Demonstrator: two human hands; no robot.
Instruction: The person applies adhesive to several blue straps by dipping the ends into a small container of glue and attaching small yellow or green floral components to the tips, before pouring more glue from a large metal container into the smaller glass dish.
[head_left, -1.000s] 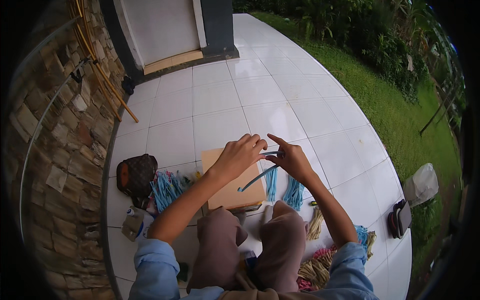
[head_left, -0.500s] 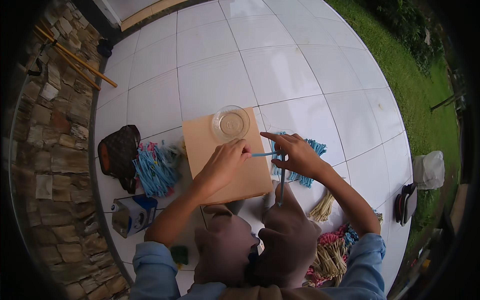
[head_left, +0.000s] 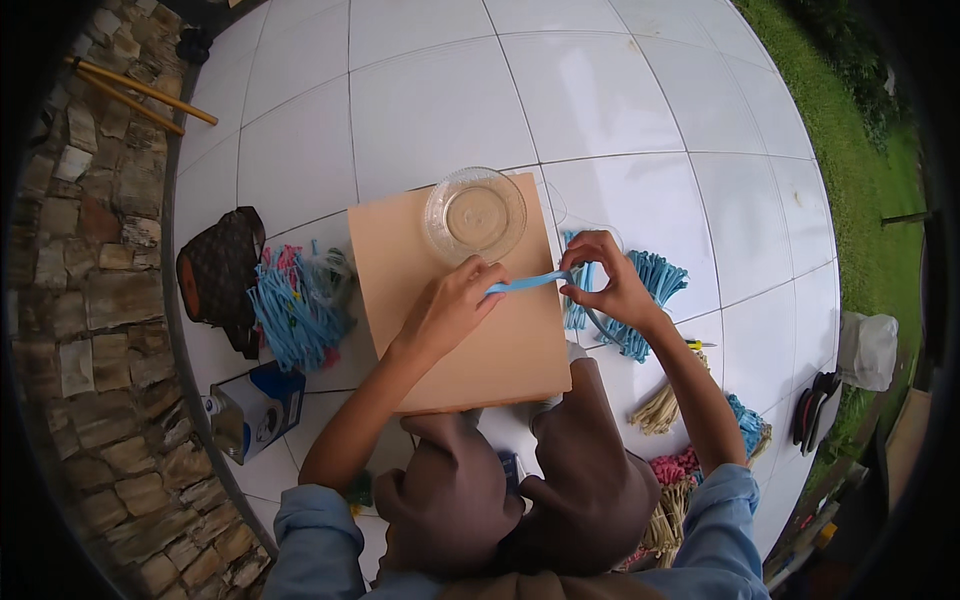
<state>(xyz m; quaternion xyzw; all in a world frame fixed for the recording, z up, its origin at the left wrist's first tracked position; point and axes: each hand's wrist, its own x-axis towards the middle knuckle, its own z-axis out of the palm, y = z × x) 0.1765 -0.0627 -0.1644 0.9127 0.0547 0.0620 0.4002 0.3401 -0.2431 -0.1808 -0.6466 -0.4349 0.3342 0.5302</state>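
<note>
A light blue flat strip (head_left: 530, 283) is stretched between my two hands above a tan board (head_left: 490, 350). My left hand (head_left: 447, 308) is closed on one end, pinching it near the board's middle. At the board's right edge, my right hand (head_left: 615, 288) holds the strip between thumb and fingers, and a darker length of it hangs below that hand. Beyond my hands, a clear glass dish (head_left: 475, 212) rests on the board's far part; what it holds, if anything, cannot be made out.
Bundles of blue strips (head_left: 655, 280) lie right of the board, with beige bundles (head_left: 660, 400) and pink ones (head_left: 675, 467) nearer. At left are a blue-and-pink pile (head_left: 295, 310), a dark bag (head_left: 220, 280) and a metal can (head_left: 255, 410). A stone wall (head_left: 110, 340) borders the tiles.
The view has shifted. My right hand has turned and its fingers have drawn in around the strip. More of the strip's flat face now shows between my hands.
</note>
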